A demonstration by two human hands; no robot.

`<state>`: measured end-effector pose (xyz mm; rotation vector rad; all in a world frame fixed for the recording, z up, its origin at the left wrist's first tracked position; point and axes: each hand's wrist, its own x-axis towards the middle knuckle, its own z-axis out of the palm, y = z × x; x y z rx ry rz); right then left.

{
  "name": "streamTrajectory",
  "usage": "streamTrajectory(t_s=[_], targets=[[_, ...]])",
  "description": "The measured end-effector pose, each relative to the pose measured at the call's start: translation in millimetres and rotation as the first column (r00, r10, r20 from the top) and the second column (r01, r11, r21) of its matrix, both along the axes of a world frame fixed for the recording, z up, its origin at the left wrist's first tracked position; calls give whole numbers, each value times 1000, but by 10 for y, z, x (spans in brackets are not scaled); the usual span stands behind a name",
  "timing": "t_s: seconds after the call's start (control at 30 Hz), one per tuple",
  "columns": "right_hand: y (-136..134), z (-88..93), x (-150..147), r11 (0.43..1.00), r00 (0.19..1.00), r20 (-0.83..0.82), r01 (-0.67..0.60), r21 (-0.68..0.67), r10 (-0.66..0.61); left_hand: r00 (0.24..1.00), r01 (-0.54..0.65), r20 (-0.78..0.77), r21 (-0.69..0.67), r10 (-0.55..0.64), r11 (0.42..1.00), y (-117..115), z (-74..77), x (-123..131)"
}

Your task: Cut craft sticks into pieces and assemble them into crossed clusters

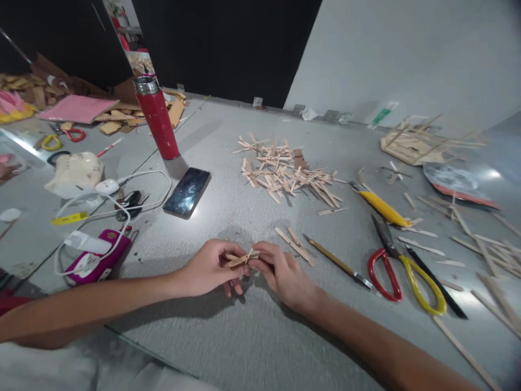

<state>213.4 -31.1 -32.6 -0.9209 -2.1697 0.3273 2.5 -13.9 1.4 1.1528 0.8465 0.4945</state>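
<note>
Low over the front of the grey table, my left hand (211,267) pinches one end of some small flat wooden sticks (240,260). My right hand (287,274) grips the other end, its fingertips close beside the left ones. The sticks cross each other between the two hands; how they are joined is too small to tell. Just beyond my right hand lie two loose wooden sticks (299,245), next to a pencil-like tool with a yellow-brown shaft (336,259). Farther back spreads a heap of short wooden sticks (285,168).
Scissors with red and yellow handles (407,266), a yellow cutter (385,208) and scattered sticks lie right. A stick frame (407,144) stands behind them. To the left are a phone (188,193), a red bottle (158,119) and a purple power bank (108,258) with white cables.
</note>
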Motion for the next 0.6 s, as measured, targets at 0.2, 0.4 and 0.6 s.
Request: streamTrajectory(t_s=[0.2, 0.4, 0.6], targets=[[-16, 11, 8, 998, 997, -55, -57, -24, 55, 995, -39, 92, -63, 45, 997, -6, -9, 36], [-26, 104, -5, 999, 995, -93, -44, -13, 43, 977, -134, 156, -77, 144, 988, 24, 43, 22], [-9, 102, -10, 1000, 987, -160, 7, 8, -6, 976, -175, 116, -72, 182, 982, 9, 42, 18]])
